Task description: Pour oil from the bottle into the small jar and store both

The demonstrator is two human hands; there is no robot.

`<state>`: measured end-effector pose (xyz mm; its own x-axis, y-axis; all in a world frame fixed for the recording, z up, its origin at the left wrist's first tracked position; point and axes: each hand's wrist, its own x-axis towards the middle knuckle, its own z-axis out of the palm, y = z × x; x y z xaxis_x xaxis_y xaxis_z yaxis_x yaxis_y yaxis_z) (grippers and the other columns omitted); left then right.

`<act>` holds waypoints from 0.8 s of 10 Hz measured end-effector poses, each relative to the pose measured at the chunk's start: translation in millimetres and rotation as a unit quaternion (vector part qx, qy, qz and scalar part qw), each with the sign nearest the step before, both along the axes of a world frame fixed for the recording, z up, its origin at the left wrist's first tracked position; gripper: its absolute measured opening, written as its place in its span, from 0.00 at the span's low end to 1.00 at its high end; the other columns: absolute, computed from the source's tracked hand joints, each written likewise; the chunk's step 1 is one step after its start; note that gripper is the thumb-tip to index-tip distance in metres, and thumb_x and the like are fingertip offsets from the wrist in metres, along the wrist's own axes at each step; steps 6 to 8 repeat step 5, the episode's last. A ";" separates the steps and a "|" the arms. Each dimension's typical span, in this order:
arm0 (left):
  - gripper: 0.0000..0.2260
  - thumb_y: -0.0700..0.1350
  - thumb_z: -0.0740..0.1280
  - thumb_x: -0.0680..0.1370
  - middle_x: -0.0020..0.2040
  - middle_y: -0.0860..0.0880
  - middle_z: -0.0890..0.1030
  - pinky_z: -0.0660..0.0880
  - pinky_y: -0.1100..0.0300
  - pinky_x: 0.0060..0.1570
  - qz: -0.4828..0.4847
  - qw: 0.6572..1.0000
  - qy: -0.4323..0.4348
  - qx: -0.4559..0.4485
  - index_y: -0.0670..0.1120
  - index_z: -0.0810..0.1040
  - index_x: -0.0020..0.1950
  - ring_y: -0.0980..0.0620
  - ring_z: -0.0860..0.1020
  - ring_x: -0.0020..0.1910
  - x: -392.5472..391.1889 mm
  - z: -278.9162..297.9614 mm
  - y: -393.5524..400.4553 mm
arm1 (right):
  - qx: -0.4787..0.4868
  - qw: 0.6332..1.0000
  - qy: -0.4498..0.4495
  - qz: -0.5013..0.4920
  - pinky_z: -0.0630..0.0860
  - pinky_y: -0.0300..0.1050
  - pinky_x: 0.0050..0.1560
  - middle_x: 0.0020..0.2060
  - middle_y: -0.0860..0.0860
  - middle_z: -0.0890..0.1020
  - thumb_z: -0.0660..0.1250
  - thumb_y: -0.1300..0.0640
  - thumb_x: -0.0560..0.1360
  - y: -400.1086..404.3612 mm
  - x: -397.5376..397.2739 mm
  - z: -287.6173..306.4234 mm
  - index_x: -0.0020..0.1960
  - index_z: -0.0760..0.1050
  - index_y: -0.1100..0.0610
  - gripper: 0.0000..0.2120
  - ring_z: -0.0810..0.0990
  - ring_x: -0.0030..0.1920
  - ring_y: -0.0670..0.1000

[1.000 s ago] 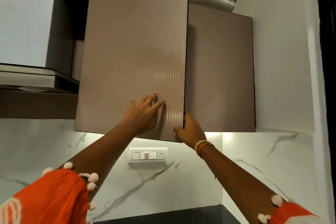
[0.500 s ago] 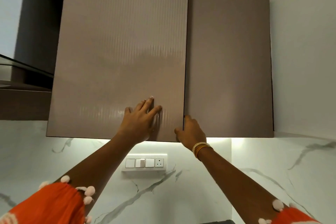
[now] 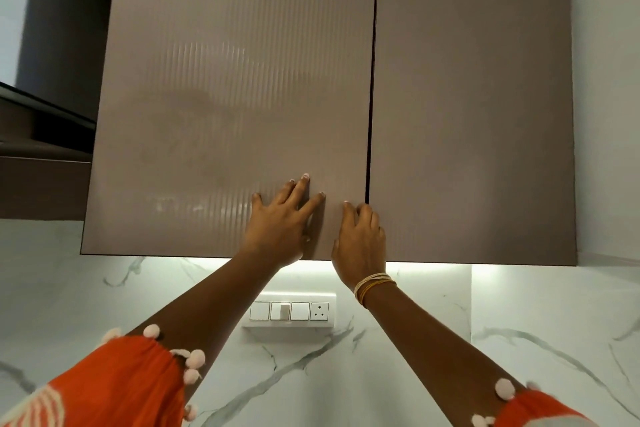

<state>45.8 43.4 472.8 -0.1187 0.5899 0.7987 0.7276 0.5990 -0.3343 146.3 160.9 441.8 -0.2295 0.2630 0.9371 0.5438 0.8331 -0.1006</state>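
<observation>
Bottle and jar are nowhere in my view, so I judge both are stored behind the left cupboard door [image 3: 235, 97], now flush with the right door [image 3: 471, 107]; a second ago it hung ajar. My left hand [image 3: 280, 229] presses it with fingers straight and spread. My right hand [image 3: 360, 246], fingers slightly bent and holding nothing, rests at the seam instead of hooking the door's lower edge.

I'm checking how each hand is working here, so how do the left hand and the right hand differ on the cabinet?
The left hand lies flat with fingers straight and spread on the left cabinet door; the right hand has its fingers bent at the door's edge by the seam. The right hand's wrist wears bangles; the left hand's wrist is bare. Both reach up to the lower part of that door and hold nothing.
</observation>
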 end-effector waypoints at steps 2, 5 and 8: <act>0.38 0.63 0.63 0.75 0.80 0.46 0.41 0.58 0.30 0.67 0.002 1.000 -0.007 -0.009 0.57 0.46 0.78 0.42 0.49 0.79 -0.2 -0.4 1.9 | 0.015 1.000 -0.017 -0.012 0.78 0.50 0.48 0.57 0.61 0.77 0.71 0.56 0.69 5.0 -0.9 -3.1 0.65 0.72 0.60 0.25 0.78 0.52 0.60; 0.33 0.60 0.61 0.77 0.80 0.42 0.49 0.49 0.31 0.70 -0.020 1.000 -0.013 0.007 0.48 0.55 0.77 0.41 0.49 0.79 36.6 -4.7 -8.5 | -0.066 0.994 -0.056 0.066 0.76 0.55 0.58 0.68 0.61 0.69 0.62 0.52 0.75 -8.5 17.4 -1.0 0.72 0.63 0.60 0.27 0.71 0.65 0.61; 0.33 0.60 0.61 0.77 0.80 0.42 0.49 0.49 0.31 0.70 -0.020 1.000 -0.013 0.007 0.48 0.55 0.77 0.41 0.49 0.79 36.6 -4.7 -8.5 | -0.066 0.994 -0.056 0.066 0.76 0.55 0.58 0.68 0.61 0.69 0.62 0.52 0.75 -8.5 17.4 -1.0 0.72 0.63 0.60 0.27 0.71 0.65 0.61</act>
